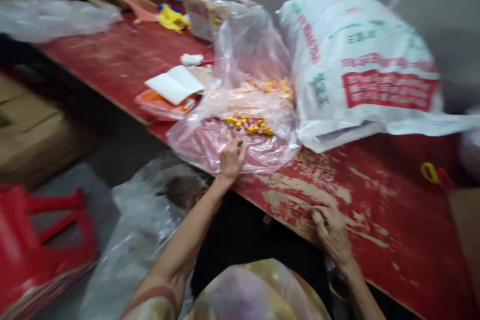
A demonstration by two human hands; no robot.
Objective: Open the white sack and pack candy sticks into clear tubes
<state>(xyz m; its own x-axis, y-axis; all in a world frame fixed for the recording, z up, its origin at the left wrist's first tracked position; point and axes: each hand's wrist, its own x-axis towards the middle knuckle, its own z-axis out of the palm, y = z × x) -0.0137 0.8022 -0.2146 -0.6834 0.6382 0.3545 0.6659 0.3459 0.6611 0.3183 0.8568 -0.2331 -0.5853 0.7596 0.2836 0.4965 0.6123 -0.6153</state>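
My left hand (232, 157) rests on the near part of a clear plastic bag (195, 135), its fingers curled together. Whatever they may hold is hidden. Just beyond the fingertips, small pink pieces with yellow ends (249, 125) lie in a loose row on the plastic. More such pieces (277, 87) are heaped further back inside the bag. At the table's front edge to the right, my right hand (332, 227) has its thumb and fingers drawn together; blur keeps me from seeing anything between them.
The red table (318, 180) has worn paint. A big white printed sack (360, 60) stands at the back right. Left of the bag is an orange tray (165, 105) with white paper (175, 84). Yellow-handled scissors (429, 172) lie right; a red stool (48, 240) stands lower left.
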